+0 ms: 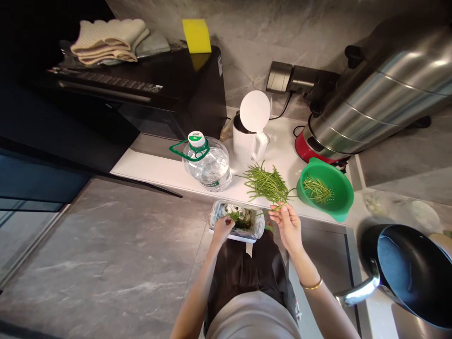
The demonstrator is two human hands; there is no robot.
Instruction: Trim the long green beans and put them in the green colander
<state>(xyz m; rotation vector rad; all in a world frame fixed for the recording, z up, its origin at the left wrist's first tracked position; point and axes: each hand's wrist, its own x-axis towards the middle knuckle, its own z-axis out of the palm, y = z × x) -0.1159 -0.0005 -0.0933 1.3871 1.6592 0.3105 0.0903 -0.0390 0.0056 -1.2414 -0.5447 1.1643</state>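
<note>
My right hand (287, 225) pinches a thin green vegetable stem (278, 207) at the counter's front edge, just below a loose pile of green stems (266, 183). Over the lined waste bin (259, 226), my left hand (223, 228) is closed with its fingertips together; leafy green bits show right at them, but whether they are held is hard to make out. Inside the bin lie green scraps (245, 219) and some white waste. To the right of the pile, a green colander (341, 188) holds several short pieces of stem (317, 189).
A large water bottle (212, 165) and a white kettle (247, 141) with its lid up stand on the counter (151, 167). A tall steel appliance (374, 103) is behind the colander. A black wok (413, 273) sits at the right, its handle pointing toward my right arm.
</note>
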